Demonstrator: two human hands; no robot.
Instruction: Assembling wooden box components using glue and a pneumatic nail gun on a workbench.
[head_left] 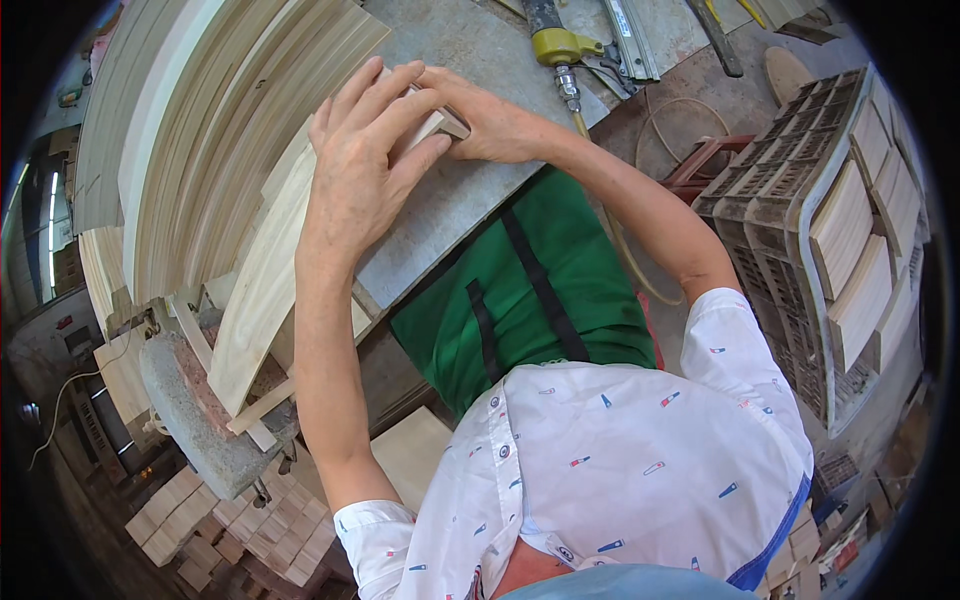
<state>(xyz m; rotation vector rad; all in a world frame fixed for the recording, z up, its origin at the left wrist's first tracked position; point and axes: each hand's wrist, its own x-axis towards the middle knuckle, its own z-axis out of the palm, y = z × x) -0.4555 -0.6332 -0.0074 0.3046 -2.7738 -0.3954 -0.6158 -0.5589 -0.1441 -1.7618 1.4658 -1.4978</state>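
Note:
Both hands come together over the grey worktop (395,250), around a short pale wooden piece (437,124). My left hand (365,150) lies across its near left side, with fingers bent over the top and the thumb along the edge. My right hand (488,118) grips the far right end, its fingertips partly hidden behind the left hand. Most of the piece is covered, so I cannot tell whether it is one piece or several. Beside my left wrist stands a curved pale wooden board (262,280). Behind it rises a tall stack of long wooden strips (240,110).
A yellow-and-black air tool (562,48) with a hose lies at the worktop's far edge, beside a metal rail (628,40). On the right, a plastic crate (770,140) holds wooden blocks (862,290). Stacked blocks (275,525) sit low at left, below a grey stone-like block (205,415).

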